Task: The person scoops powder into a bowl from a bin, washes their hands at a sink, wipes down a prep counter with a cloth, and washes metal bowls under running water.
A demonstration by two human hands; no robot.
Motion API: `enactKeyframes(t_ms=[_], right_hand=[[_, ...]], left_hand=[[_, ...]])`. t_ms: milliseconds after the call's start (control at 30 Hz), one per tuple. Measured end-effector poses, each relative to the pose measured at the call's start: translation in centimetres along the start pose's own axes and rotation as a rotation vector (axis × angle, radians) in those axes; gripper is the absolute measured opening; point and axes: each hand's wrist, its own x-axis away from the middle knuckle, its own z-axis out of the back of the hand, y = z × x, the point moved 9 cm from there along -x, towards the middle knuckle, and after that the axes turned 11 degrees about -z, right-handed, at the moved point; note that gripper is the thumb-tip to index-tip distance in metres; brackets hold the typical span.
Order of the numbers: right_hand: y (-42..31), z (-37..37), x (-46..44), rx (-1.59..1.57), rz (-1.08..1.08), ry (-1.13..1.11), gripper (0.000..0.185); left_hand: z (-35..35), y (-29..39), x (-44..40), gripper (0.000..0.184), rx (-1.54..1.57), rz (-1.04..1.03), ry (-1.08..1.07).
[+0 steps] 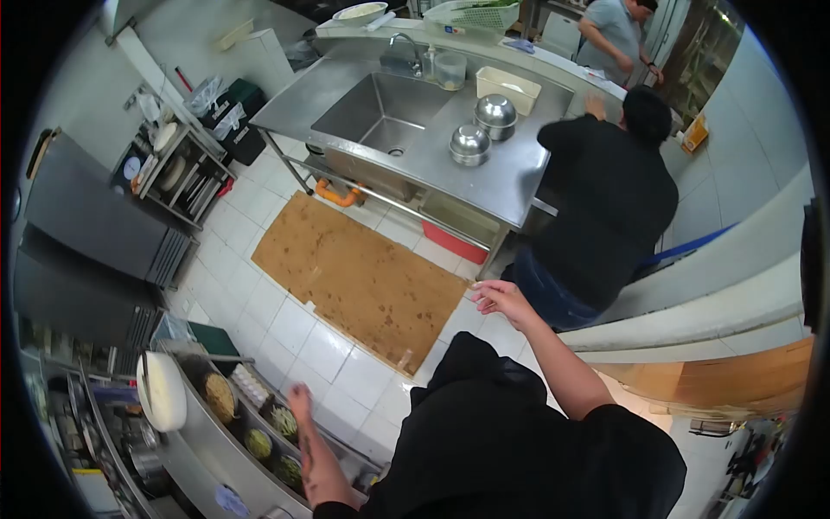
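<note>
My right hand (501, 303) is held out above the floor, by the corner of the brown mat (354, 277). Its fingers are loosely bent and apart, with no object visible in them. Lower left, my left hand (299, 401) hangs beside the prep counter (194, 450). It is small and blurred, so its fingers do not show clearly. Nearest to it are a container of shredded greens (284, 421) and a tray of eggs (250, 385). A tub of yellowish food (220, 398) and a white round lidded tub (162, 391) sit further left.
A steel sink table (285, 104) stands ahead, with two metal bowls (470, 144) and a cream bin (507, 90) on it. A person in black (605, 199) leans at its right end; another person in grey (609, 39) stands behind. A fridge (95, 208) is left.
</note>
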Motion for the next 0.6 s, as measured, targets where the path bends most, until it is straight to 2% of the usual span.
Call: enactKeyframes(t_ms=[33,67,133,167,233,267,300,333,367,400,433,467,533,600], right_hand=[[-1.4,-0.5,-1.1,-0.01,0.003,0.008,0.029],[-3.0,-0.6,-2.3,-0.062,0.048,0.045,0.029],[-4.4,0.1,-6.5,-0.169,0.129,0.116,0.031],[-4.9,-0.3,-8.8,-0.183,0.122,0.122,0.031],[-6.6,0.7,-13.2,-0.274,0.181,0.293,0.034],[-7.2,0.8,-15.7,-0.31,0.186,0.338,0.039],[-7.8,0.8,-18.7,-0.327,0.173,0.348,0.039],[-9.0,1.3,-21.5,-0.352,0.226,0.397,0.04],[-10.0,1.7,-24.1,-0.373,0.277,0.446,0.043],[-10.6,1.7,-27.3,-0.384,0.267,0.456,0.043],[-12.1,2.2,-29.9,-0.356,0.363,0.529,0.045],[-14.0,2.7,-31.7,-0.322,0.46,0.605,0.049],[-17.4,2.9,-35.1,-0.334,0.499,0.617,0.051],[-20.2,3.9,-37.9,-0.35,0.536,0.639,0.053]], left_hand=[[0.6,2.7,-7.6,0.024,0.174,0.003,0.025],[1.0,9.0,-12.9,0.025,0.13,-0.005,0.012],[-0.1,20.4,-19.6,0.027,0.289,-0.121,0.184],[-1.1,21.0,-22.2,0.027,0.277,-0.122,0.172],[-4.0,22.6,-26.6,0.029,0.268,-0.195,0.032],[-5.5,22.0,-26.9,0.028,0.172,-0.211,-0.021],[-6.9,18.6,-26.9,0.029,0.019,-0.214,-0.116],[-8.7,17.5,-24.7,0.032,-0.008,-0.114,-0.155],[-10.2,13.2,-22.7,0.033,-0.106,-0.049,-0.308],[-11.1,6.6,-20.1,0.034,-0.169,-0.092,-0.389],[-11.7,6.7,-16.2,0.035,-0.247,-0.114,-0.601],[-11.9,-7.4,-12.2,0.033,-0.242,-0.159,-0.656],[-11.0,-7.9,-8.5,0.033,-0.421,-0.068,-0.901],[-9.1,-8.2,-9.8,0.033,-0.468,0.018,-0.993]])
